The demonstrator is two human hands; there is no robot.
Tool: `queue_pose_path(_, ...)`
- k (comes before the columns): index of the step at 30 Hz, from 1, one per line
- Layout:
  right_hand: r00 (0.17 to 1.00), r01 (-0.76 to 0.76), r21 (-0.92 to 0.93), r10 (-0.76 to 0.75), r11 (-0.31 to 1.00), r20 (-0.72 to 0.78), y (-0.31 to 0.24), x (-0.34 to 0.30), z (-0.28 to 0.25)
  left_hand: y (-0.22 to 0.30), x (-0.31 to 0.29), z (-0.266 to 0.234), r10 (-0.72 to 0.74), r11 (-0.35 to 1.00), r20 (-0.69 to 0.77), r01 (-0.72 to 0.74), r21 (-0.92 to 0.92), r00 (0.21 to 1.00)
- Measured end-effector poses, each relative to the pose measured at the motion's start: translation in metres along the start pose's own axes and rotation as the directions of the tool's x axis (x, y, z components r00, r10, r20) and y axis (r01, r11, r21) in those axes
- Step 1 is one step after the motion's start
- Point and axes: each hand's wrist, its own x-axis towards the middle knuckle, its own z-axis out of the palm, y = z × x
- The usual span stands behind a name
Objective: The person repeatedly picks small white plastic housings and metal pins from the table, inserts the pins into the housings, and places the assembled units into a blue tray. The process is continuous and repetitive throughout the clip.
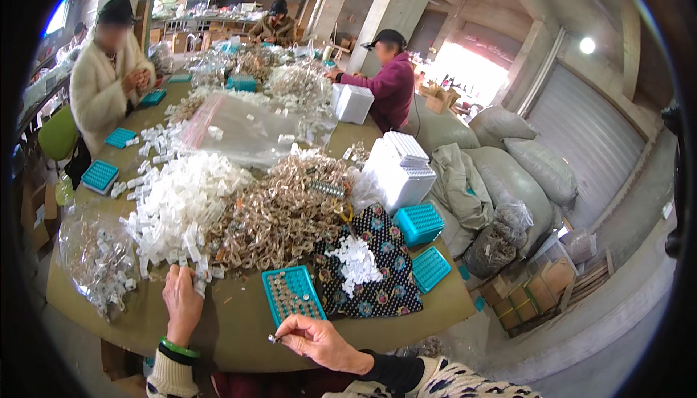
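Observation:
My left hand (181, 300), a green bangle at its wrist, is at the near edge of a heap of white plastic pieces (181, 202). Its bent fingers close on a small white piece (200, 282); the fingertips are partly hidden. Over the table's front edge, my right hand (319, 341) pinches a tiny shiny metallic piece (274, 338) between thumb and fingertips. Just beyond it lies a teal tray (271, 298) with rows of round holes, many filled with small brownish pieces. A heap of tangled brownish translucent pieces (283, 209) spreads behind the tray.
Right of the tray, a dark patterned cloth (392, 282) carries small white bits (356, 264). Teal trays (431, 269) and stacked white trays (399, 169) stand beyond. A clear bag of parts (98, 260) sits at left. Several people work around the table; stuffed sacks (515, 180) line the right.

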Motion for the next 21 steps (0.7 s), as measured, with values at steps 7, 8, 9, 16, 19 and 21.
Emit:
queue_pose_path(7,1.000,0.002,0.050,-0.002,0.999,0.006,0.008,-0.002,-0.006,0.004,-0.004,0.009,0.014,0.996,-0.009,-0.015,-0.086,1.000)
queue_pose_path(8,1.000,0.009,0.046,-0.008,0.999,-0.006,0.009,-0.004,-0.007,0.003,-0.004,0.007,-0.031,0.996,0.024,0.033,-0.078,0.999)
queue_pose_path(9,1.000,0.013,0.045,-0.012,0.999,-0.019,0.010,-0.006,-0.008,0.003,-0.005,0.005,-0.045,0.994,-0.029,0.042,-0.104,0.999)
queue_pose_path(16,0.993,0.004,0.106,0.008,0.994,-0.115,0.001,-0.012,-0.010,0.020,-0.022,-0.041,-0.374,0.623,0.041,0.284,-0.729,0.927)
queue_pose_path(19,0.998,0.046,0.151,-0.038,0.987,-0.054,-0.003,-0.008,-0.003,0.049,-0.049,-0.051,-0.410,-0.092,0.421,0.423,-0.901,0.809)
queue_pose_path(21,0.995,0.046,0.137,-0.034,0.990,-0.089,-0.004,-0.004,0.005,0.066,-0.061,-0.055,-0.214,-0.267,0.485,0.427,-0.864,0.848)
